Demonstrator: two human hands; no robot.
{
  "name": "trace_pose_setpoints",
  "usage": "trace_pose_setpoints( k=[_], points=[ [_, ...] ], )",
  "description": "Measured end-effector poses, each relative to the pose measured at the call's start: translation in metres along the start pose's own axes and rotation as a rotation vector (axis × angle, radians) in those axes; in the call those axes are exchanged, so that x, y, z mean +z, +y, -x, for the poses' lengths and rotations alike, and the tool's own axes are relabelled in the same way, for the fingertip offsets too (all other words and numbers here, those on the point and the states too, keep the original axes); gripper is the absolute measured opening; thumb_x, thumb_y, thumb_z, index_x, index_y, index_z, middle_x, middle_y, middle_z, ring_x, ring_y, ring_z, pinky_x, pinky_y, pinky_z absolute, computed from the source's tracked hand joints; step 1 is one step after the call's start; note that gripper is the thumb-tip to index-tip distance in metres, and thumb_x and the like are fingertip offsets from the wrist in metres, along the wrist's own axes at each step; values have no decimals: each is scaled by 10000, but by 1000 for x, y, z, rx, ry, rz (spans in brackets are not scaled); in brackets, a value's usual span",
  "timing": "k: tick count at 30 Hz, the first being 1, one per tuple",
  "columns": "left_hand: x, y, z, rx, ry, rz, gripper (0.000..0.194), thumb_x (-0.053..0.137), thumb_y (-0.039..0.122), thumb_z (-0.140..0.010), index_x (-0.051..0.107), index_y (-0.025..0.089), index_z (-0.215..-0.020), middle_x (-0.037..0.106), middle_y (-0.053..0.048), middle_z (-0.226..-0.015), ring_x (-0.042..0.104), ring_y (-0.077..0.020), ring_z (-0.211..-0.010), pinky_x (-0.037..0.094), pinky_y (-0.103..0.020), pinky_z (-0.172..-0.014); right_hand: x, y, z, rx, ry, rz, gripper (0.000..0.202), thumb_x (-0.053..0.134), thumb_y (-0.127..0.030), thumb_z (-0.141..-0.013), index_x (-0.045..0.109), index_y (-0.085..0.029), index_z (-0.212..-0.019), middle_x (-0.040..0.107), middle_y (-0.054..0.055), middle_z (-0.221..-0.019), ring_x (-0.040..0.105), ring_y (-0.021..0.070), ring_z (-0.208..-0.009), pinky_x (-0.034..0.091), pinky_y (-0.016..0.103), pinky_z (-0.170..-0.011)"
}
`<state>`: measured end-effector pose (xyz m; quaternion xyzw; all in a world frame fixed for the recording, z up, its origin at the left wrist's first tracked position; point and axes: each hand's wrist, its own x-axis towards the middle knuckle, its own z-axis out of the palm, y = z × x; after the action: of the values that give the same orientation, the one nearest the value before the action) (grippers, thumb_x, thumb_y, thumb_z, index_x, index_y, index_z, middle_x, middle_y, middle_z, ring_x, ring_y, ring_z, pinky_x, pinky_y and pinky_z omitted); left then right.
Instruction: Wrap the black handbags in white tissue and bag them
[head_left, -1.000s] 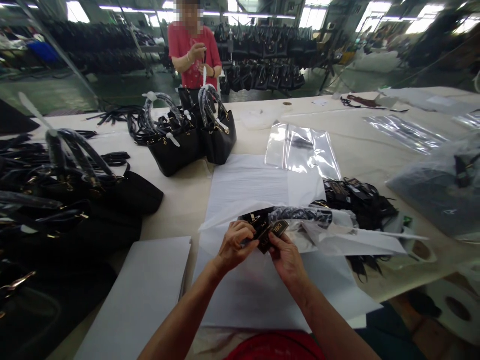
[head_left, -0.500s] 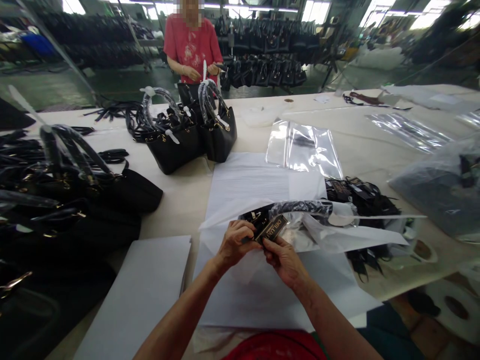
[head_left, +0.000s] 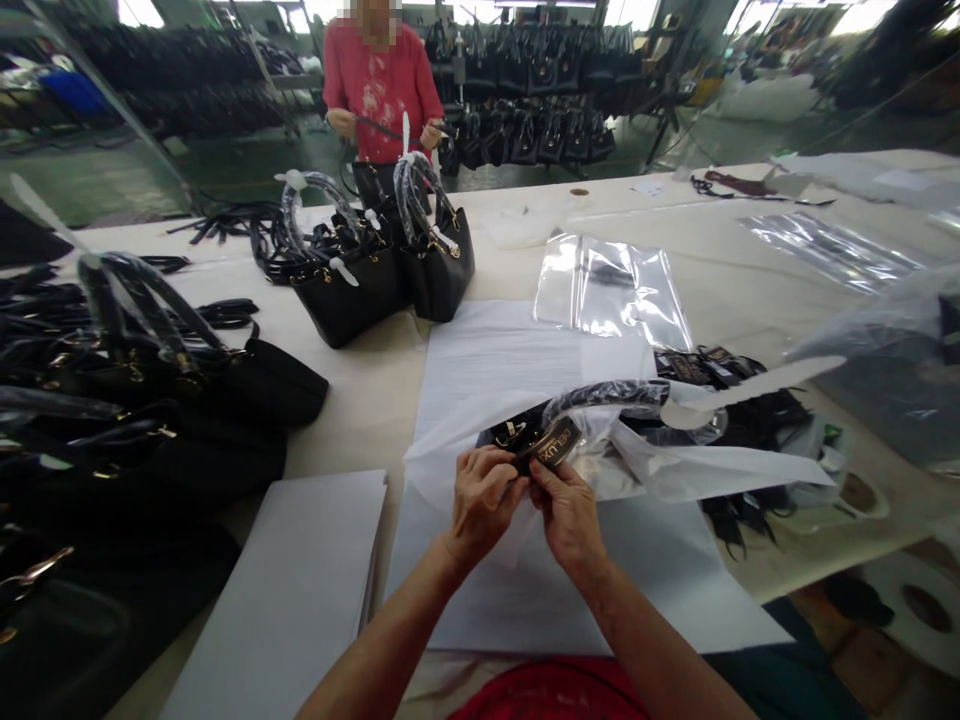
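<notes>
Near the front edge of the long cream table (head_left: 360, 410), I am watching the right hand (head_left: 570, 515) pinching a black, gold-lettered rectangular card tag (head_left: 562, 441), the left hand (head_left: 484, 500) curling at its end, hold unclear, presumably for steadiness.

The black tag (head_left: 561, 442) is partly hidden (fingers (head_left: 487, 478) cover it).

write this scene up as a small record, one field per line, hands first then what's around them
left hand: curled, pinching at the left end of the black tag
right hand: thumb and fingers on the same tag, gold lettering showing
beyond hands: plastic-wrapped handle, white tissue paper
left side: white sheets, black bags
far side: clear plastic sleeves
co-worker: person in red top, both hands on a dark strap
</notes>
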<state>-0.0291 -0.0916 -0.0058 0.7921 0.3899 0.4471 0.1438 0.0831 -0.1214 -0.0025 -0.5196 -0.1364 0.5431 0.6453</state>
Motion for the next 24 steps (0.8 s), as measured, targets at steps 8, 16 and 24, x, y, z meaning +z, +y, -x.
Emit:
trace_pose_setpoints(
  k=[8, 16, 24],
  points=[
    [-2, 5, 12, -112, -143, -33, 162, 634, 264, -781, 657, 209, -932, 528, -95, -1227, 369, -293, -1255, 352, -466, -1031, 1, -1, -10, 28, 4, -2, 311, 796, -377, -493, 620, -206, -684, 466, -64, -534, 340, 66, -462, 261, 214, -418],
    [-3, 12, 16, -270, -200, 120, 252, 688, 235, -740, 679, 234, -992, 197, -75, -1494, 230, -346, -1353, 270, -549, -1093, -6, -1, -18, 41, -113, -9, 305, 792, -387, -545, 635, -204, -731, 480, -69, -553, 327, 53, -459, 237, 203, -423],
    [-3, 26, 18, -369, -241, 178, 346, 683, 231, -746, 646, 251, -1089, 144, -51, -1517, 185, -345, -1374, 270, -527, -1108, -22, 5, -19, -179, -287, 328, 336, 584, -526, -789, 611, -193, -757, 556, -27, -568, 478, 113, -522, 387, 247, -508]
  ],
)
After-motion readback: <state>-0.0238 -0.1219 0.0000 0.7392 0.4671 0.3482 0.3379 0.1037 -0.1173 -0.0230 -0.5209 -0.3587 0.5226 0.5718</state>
